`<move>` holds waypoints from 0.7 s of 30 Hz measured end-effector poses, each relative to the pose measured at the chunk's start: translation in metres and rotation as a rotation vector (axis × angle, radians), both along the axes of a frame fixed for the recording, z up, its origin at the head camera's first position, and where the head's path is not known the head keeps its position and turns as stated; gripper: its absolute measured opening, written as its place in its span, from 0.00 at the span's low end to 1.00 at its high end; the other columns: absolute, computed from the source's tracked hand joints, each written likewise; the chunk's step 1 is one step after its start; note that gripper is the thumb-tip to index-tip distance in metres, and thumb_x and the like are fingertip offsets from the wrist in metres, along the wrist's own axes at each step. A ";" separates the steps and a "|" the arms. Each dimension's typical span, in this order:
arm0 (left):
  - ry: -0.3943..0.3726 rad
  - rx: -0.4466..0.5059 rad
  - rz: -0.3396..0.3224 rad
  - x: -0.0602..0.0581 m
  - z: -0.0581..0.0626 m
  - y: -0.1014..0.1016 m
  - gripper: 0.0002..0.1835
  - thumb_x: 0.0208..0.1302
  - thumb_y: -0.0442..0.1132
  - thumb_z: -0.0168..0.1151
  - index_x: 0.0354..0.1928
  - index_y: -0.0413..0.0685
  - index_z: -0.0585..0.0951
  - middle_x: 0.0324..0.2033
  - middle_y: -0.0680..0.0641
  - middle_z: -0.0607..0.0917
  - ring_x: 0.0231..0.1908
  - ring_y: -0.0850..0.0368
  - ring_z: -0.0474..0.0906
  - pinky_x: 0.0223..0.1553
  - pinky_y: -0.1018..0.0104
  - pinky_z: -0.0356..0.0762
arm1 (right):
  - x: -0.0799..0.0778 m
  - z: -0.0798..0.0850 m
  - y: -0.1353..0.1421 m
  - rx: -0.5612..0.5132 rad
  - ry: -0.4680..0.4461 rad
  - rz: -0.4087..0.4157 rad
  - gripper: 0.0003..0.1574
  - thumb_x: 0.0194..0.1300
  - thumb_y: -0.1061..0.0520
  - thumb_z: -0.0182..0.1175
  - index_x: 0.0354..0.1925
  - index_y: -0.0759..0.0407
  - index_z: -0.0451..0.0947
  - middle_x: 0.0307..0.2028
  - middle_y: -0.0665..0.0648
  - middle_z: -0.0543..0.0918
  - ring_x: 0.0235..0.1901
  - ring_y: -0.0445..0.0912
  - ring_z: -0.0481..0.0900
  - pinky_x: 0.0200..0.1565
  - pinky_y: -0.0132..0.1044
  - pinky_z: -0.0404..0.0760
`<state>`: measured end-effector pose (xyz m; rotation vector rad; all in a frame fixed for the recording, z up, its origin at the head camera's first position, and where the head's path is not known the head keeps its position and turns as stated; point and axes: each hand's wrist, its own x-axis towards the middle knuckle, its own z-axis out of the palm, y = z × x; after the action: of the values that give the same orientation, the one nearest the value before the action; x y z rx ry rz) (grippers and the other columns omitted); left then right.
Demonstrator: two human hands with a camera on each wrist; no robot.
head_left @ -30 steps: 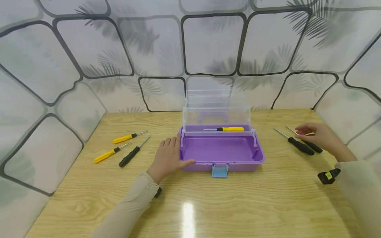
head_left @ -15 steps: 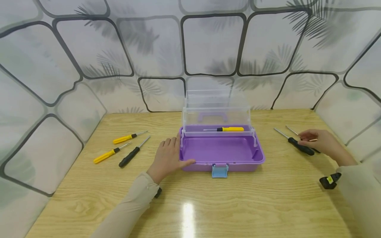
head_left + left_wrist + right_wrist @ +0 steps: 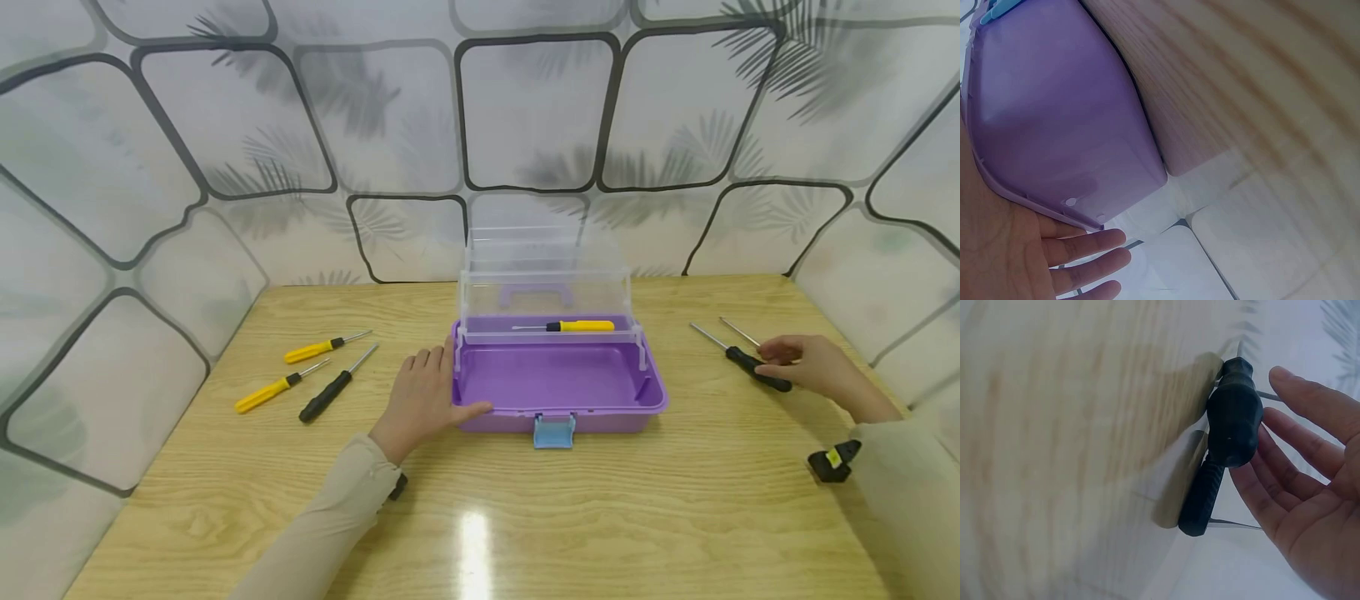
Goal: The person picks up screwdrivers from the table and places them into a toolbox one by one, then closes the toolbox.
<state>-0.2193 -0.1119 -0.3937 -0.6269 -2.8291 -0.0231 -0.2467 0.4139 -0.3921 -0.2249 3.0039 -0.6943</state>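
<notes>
My left hand [image 3: 426, 398] rests against the left end of a purple toolbox [image 3: 558, 421], thumb over its front rim. In the left wrist view its fingers [image 3: 1085, 247] lie straight along the box's end wall. Over at the right, my right hand [image 3: 817, 373] is at two black-handled screwdrivers. The nearer screwdriver [image 3: 761, 372] has a bulging handle; the hand covers the handle of the farther screwdriver [image 3: 738, 332]. The right wrist view shows the thumb apart from the bulging handle [image 3: 1233, 419] and fingertips beside it. Whether they touch it cannot be told. A ribbed handle [image 3: 1200, 500] lies alongside.
The box's clear lid [image 3: 547, 250] stands raised, with a yellow screwdriver [image 3: 588, 326] behind its lower bar. A blue latch [image 3: 554, 432] hangs in front. Left on the table [image 3: 600, 525] lie two yellow screwdrivers [image 3: 309, 350] and a black one [image 3: 327, 396]. Patterned walls enclose the back and sides.
My right hand has shifted slightly toward me, from the farther black screwdriver to the handle of the nearer one. The left hand and the toolbox have stayed in place.
</notes>
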 end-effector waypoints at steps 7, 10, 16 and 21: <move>-0.016 0.007 0.003 0.000 0.000 0.000 0.61 0.47 0.77 0.53 0.68 0.30 0.58 0.51 0.36 0.78 0.51 0.42 0.75 0.53 0.52 0.74 | -0.002 -0.004 0.004 0.043 -0.009 0.017 0.26 0.57 0.52 0.67 0.46 0.72 0.78 0.37 0.69 0.83 0.27 0.21 0.70 0.29 0.27 0.75; -0.024 0.008 0.006 0.000 0.000 0.000 0.61 0.47 0.77 0.52 0.68 0.31 0.58 0.51 0.36 0.78 0.52 0.42 0.74 0.54 0.51 0.74 | -0.003 -0.006 0.005 0.054 -0.016 0.014 0.26 0.56 0.52 0.68 0.45 0.72 0.78 0.36 0.68 0.83 0.28 0.32 0.77 0.30 0.30 0.76; -0.028 0.007 0.009 0.000 0.000 0.000 0.61 0.47 0.77 0.52 0.68 0.31 0.58 0.52 0.36 0.77 0.52 0.42 0.74 0.54 0.51 0.74 | -0.003 -0.007 0.004 0.080 -0.014 0.025 0.27 0.55 0.52 0.68 0.44 0.73 0.78 0.35 0.68 0.83 0.32 0.52 0.82 0.33 0.42 0.80; -0.030 0.003 0.008 0.000 0.001 0.000 0.61 0.47 0.77 0.53 0.68 0.31 0.58 0.52 0.36 0.77 0.53 0.42 0.74 0.54 0.51 0.74 | -0.003 -0.008 0.004 0.087 -0.022 0.029 0.28 0.54 0.52 0.69 0.44 0.73 0.78 0.37 0.70 0.83 0.32 0.50 0.80 0.33 0.41 0.79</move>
<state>-0.2196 -0.1119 -0.3929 -0.6191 -2.8603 -0.0360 -0.2499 0.4176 -0.3997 -0.2539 2.9950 -0.5578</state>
